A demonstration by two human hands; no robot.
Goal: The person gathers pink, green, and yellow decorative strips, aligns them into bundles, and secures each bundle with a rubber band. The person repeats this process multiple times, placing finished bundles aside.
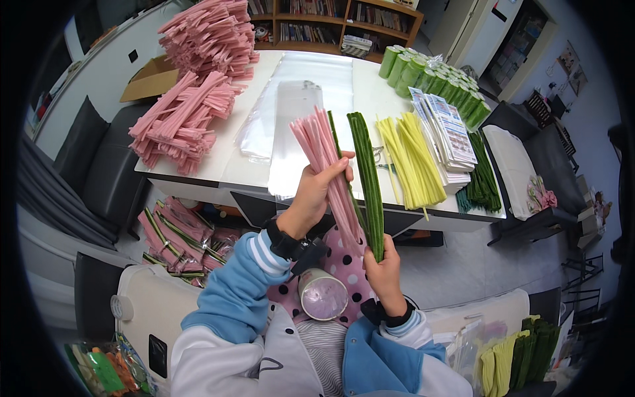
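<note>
My left hand [313, 197] is closed around a bundle of pink chenille stems [316, 140], held tilted above the table's near edge. A thin dark green strand [333, 132] runs along the right side of that bundle. In my right hand [385, 276] I grip the lower end of a thicker bundle of dark green chenille stems [368, 178]. The two bundles come close together at their lower ends; whether they touch I cannot tell. On my lap, under my hands, rests a round container [323, 295] with a pale top.
The white table [251, 112] carries piled pink stems [182, 122], clear plastic sheets [297, 73], yellow stems [411, 162], stacked printed packets [444, 132], dark green stems [486, 175] and green rolls [430, 79]. Wrapped pink-and-green bundles [182, 235] lie low at left. More stems [519, 357] lie at lower right.
</note>
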